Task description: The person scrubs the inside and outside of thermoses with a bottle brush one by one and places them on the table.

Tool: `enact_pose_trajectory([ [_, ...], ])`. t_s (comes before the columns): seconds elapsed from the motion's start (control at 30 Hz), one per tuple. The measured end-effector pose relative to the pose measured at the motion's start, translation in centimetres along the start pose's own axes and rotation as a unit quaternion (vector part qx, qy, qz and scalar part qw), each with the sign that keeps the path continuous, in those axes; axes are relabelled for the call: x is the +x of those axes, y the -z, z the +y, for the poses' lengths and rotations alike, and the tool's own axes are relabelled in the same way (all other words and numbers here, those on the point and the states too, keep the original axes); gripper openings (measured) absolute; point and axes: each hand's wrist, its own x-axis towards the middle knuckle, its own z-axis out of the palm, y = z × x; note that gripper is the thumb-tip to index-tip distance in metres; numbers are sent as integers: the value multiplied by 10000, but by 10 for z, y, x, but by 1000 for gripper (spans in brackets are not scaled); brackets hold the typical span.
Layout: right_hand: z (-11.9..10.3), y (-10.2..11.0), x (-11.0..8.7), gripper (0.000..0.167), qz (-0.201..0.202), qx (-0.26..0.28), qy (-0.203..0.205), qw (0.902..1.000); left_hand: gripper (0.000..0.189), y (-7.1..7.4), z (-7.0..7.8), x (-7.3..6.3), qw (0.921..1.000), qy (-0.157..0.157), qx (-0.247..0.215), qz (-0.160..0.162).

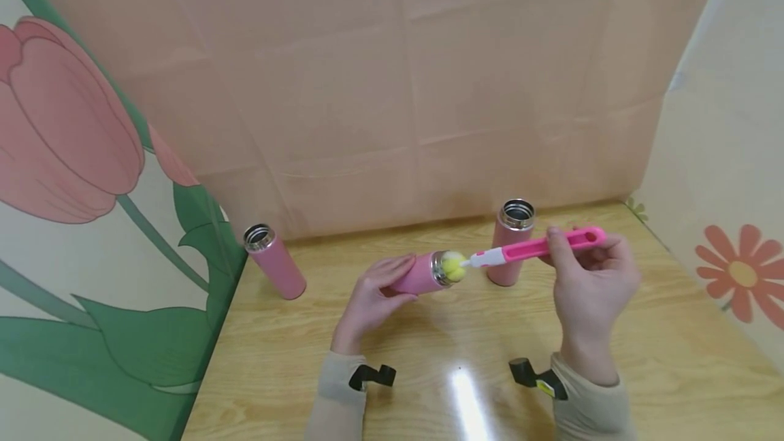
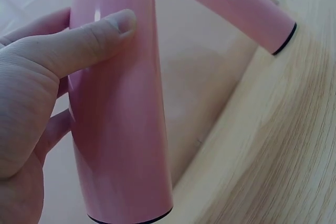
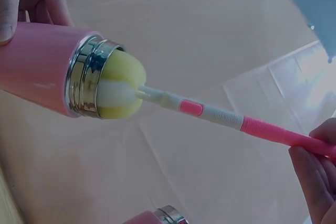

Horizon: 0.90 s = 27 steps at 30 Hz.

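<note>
A pink thermos bottle [image 1: 418, 276] lies tilted on its side above the table, gripped around its body by my left hand [image 1: 375, 295]. Its steel mouth [image 3: 86, 77] faces right. My right hand [image 1: 591, 284] pinches the pink handle [image 1: 535, 248] of a bottle brush. The brush's yellow and white sponge head [image 3: 122, 85] sits partly inside the mouth, with its rear end bulging out. In the left wrist view, my thumb [image 2: 89, 43] presses along the bottle's pink side. How deep the sponge reaches is hidden by the bottle wall.
Two more uncapped pink bottles stand on the wooden table [image 1: 269, 373]: one bottle [image 1: 278, 267] at the left, another bottle [image 1: 507, 271] at the right, behind the brush. A peach cloth [image 1: 392, 87] hangs along the back edge. Flower-patterned walls flank both sides.
</note>
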Motion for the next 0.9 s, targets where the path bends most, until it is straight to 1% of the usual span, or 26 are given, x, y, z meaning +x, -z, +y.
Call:
enact_pose_trajectory([
  [0.1,-2,0,-2,25,-65,18,86,9999,67,0,1,1,9999,-146,48,59],
  [0.17,-3,0,-3,27,-263,23,177,9995,67,0,2,1,9998,-201,24,73],
  [0.3,-3,1,-3,32,-889,235,258,9954,66,-1,2,0,9998,-164,-81,37],
  [0.43,0,2,2,28,-1528,711,283,9853,65,0,2,-1,9998,5,-212,4],
  [0.53,4,5,6,24,-2074,1064,378,9717,65,3,3,-2,9994,141,-307,-14],
  [0.7,11,11,14,19,-2937,1460,502,9434,66,7,5,-4,9983,363,-450,-91],
  [0.83,16,14,17,14,-3497,1912,635,9149,66,9,4,-4,9973,407,-567,-218],
  [0.9,17,14,18,11,-3735,2036,784,9016,66,9,2,-4,9968,390,-646,-261],
])
